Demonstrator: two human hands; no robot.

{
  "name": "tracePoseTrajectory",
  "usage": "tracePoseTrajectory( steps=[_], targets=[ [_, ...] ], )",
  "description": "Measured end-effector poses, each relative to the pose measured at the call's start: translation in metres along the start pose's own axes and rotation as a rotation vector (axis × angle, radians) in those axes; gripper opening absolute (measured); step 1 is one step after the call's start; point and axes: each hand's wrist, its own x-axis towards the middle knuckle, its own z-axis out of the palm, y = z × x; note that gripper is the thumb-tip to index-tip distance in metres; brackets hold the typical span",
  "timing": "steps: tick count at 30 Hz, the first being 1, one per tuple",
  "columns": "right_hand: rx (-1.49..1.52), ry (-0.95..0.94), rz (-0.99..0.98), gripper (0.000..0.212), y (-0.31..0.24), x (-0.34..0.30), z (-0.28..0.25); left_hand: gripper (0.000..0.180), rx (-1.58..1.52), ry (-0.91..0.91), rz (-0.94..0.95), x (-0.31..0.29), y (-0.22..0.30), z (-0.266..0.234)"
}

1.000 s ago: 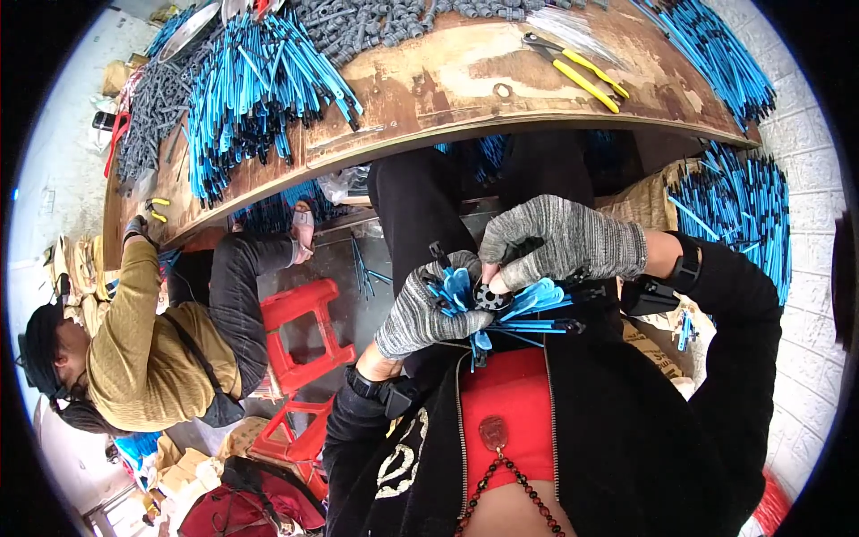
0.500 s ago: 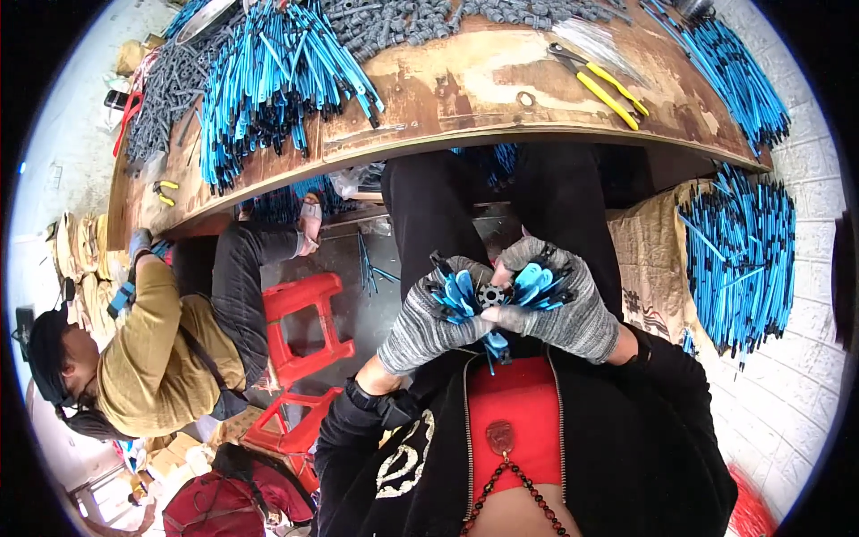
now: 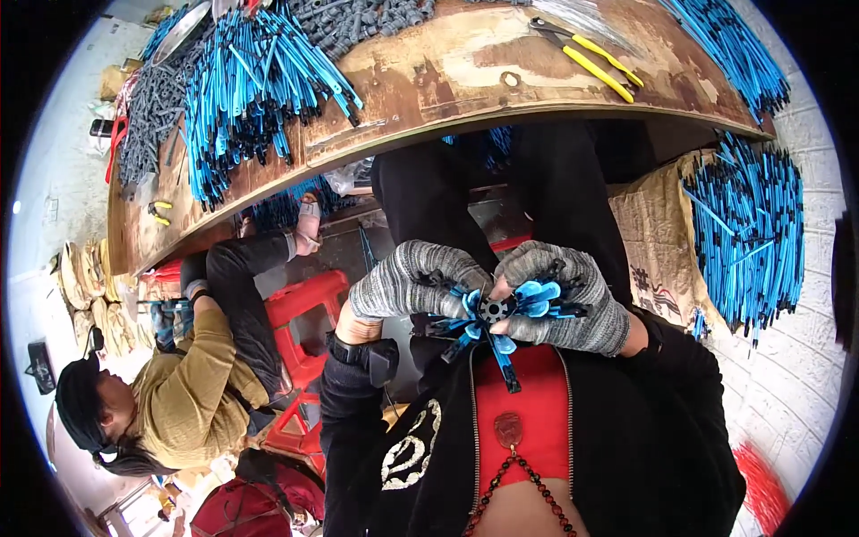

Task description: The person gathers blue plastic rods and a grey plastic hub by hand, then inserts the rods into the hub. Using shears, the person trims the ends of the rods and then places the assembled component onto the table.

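Observation:
In front of my chest is a small black notched hub [image 3: 493,310] with several blue strips [image 3: 534,299] fanned around it. The strips end in black tips, and one points down toward my red shirt. My right hand [image 3: 573,300], in a grey knit glove with bare fingertips, is closed on the hub and the strips on its right side. My left hand [image 3: 419,279], gloved the same way, has its thumb and fingers closed at the strips on the upper left of the hub. The left fingertips are partly hidden.
A wooden table [image 3: 465,85] curves ahead, holding yellow-handled pliers [image 3: 598,72], a pile of blue strips [image 3: 259,98] and grey plastic parts [image 3: 367,27]. More strips [image 3: 747,233] lie on sacking at right. A co-worker [image 3: 192,385] sits at left near red stools [image 3: 309,322].
My left hand has shifted up and left, showing more of the spread strips below it. My right hand stays at the hub. The co-worker's arm and body have moved.

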Motion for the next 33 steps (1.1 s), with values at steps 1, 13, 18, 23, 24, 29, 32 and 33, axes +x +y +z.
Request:
tracePoseTrajectory(
  steps=[1,13,18,23,24,29,32,33],
  targets=[
    [0.006,-0.004,0.012,0.028,0.001,0.001,-0.001,0.033,-0.002,0.001,-0.002,0.0,-0.002,0.001],
    [0.009,-0.065,-0.067,0.03,-0.001,0.006,-0.004,0.033,-0.068,0.117,0.032,0.0,-0.003,0.008],
    [0.099,-0.042,-0.034,0.03,0.002,0.002,-0.001,0.025,0.008,0.044,0.014,-0.002,-0.008,0.005],
    [0.096,-0.075,-0.013,0.031,0.002,0.004,-0.003,0.024,-0.035,0.107,0.138,0.004,-0.014,0.012],
    [0.123,-0.06,0.022,0.032,0.002,0.004,-0.002,0.024,-0.045,0.121,0.195,0.004,-0.017,0.012],
    [0.131,-0.061,0.092,0.032,-0.003,0.003,-0.001,0.025,-0.125,0.064,0.02,-0.004,-0.022,0.008],
    [0.134,-0.086,0.167,0.03,-0.008,0.01,-0.003,0.028,-0.185,0.079,-0.053,0.001,-0.024,0.005],
    [0.135,-0.1,0.201,0.029,-0.009,0.013,-0.003,0.028,-0.182,0.082,-0.047,0.004,-0.023,0.003]
  ],
)
